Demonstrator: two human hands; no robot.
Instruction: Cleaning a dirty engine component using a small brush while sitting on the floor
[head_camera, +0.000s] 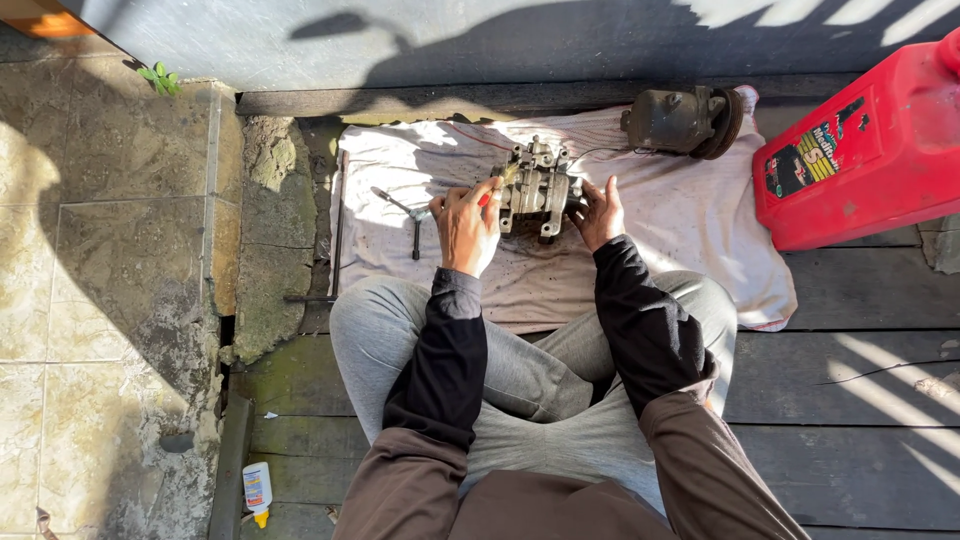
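Gripping a red-handled tool (487, 199), my left hand (468, 228) presses against the metal engine part (537, 187). My right hand (598, 213) steadies the part's other side, fingers curled on it.

Hard, low sunlight throws long dark shadows over the white stained cloth (690, 215) and grey wooden planks (850, 400). The picture is sharp, with glare on the cloth.

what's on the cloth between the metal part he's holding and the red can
In the head view, only bare white cloth lies between the grey metal part and the red fuel can; a dark round component sits further back, off that line.
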